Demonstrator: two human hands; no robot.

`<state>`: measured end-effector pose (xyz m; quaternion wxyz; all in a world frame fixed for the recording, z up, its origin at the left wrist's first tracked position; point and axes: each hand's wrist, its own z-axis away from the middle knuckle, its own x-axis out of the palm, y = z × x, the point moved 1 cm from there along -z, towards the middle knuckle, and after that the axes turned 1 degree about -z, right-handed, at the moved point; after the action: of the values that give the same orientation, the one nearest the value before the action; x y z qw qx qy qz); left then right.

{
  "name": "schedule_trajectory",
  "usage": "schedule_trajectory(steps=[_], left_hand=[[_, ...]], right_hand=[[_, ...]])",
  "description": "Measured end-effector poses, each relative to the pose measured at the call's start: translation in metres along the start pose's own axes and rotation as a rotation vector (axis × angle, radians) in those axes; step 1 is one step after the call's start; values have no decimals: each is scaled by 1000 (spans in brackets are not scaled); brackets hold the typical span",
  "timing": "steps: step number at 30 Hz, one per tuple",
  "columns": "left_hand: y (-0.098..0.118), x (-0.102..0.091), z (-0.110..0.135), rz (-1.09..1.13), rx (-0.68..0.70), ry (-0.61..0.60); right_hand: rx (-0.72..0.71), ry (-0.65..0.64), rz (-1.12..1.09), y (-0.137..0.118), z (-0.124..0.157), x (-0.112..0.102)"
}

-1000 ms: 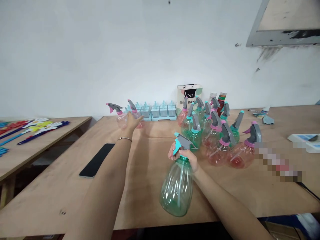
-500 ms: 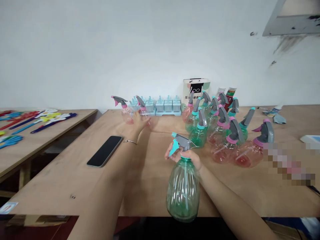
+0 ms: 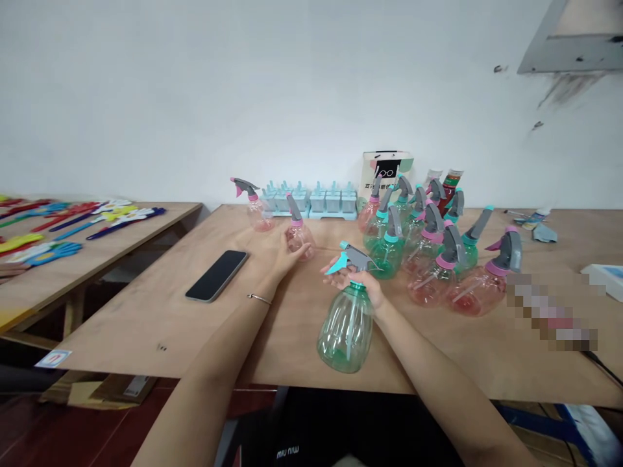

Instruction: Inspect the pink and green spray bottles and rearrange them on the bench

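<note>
My left hand [image 3: 288,258] is wrapped around the round body of a pink spray bottle [image 3: 298,237] with a grey and pink trigger head. Whether that bottle touches the table is hard to tell. My right hand [image 3: 367,283] grips a larger clear green spray bottle [image 3: 343,331] at its neck, under the grey and turquoise head. The green bottle leans slightly, near the table's front edge, with its nozzle pointing left. Behind my left hand another pink spray bottle [image 3: 261,213] stands upright.
Several pink and green spray bottles [image 3: 431,285] crowd the right side. Pale blue ice-pop moulds [image 3: 333,202] and a printed box [image 3: 388,170] line the wall. A phone [image 3: 217,276] lies at left. Colourful hand-shaped items [image 3: 117,220] cover the neighbouring table.
My left hand has drawn the pink spray bottle towards me, away from the one behind it, and its head has turned. The green bottle in my right hand now tilts more.
</note>
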<state>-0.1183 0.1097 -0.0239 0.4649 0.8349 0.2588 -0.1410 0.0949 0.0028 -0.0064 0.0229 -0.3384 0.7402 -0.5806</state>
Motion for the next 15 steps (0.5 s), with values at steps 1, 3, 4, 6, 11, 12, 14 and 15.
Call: schedule_trajectory(steps=[1,3,4,6,11,12,14,15], left_hand=[[4,1,4,26,6,-14],[7,7,11,111,8,-33],[7,10,15,158,5,-38],[2,16,21,229,0,-36],[-6,15,31,286,-14,-78],[-5,13,31,289,-21,-94],[0,8,31,283,-32,-122],[3,5,31,276,-31,-138]], right_hand=[[18,-4,6,1,0,0],[24,12,13,2,-1,-1],[9,37,15,3,-1,-1],[-39,97,24,3,-2,-1],[-44,121,13,1,-1,1],[-20,101,14,2,0,2],[8,63,22,3,1,2],[8,54,25,4,2,2]])
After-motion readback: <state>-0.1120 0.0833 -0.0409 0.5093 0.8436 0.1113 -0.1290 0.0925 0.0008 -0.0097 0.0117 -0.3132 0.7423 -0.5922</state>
